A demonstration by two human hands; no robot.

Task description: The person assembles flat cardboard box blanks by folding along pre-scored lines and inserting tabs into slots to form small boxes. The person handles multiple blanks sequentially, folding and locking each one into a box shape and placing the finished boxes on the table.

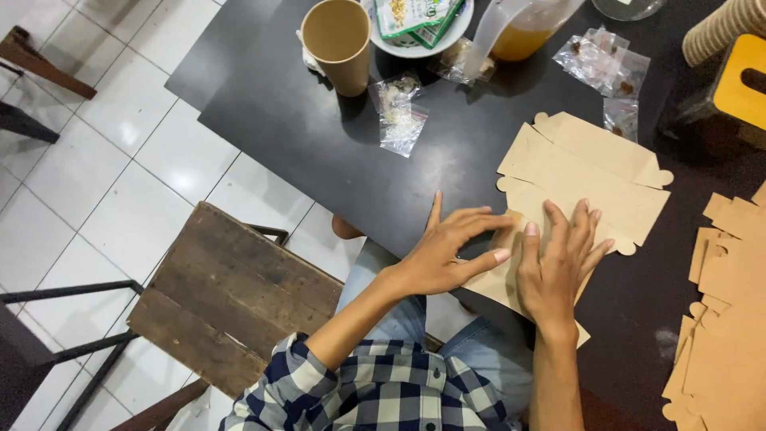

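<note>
A flat brown cardboard box blank [586, 172] lies on the black table [335, 152] in front of me. My left hand [447, 247] rests on its near left edge, fingers spread, fingertips pressing the cardboard. Beside it, my right hand [558, 259] lies flat on the blank's near part, fingers together and pointing away from me. Neither hand grips anything; both press down on the cardboard.
A stack of more cardboard blanks [718, 319] lies at the right. A paper cup [339, 44], a white bowl with packets [419, 24], a jug of orange liquid [519, 28] and small plastic bags [399, 116] stand at the far side. A wooden stool [231, 295] stands left.
</note>
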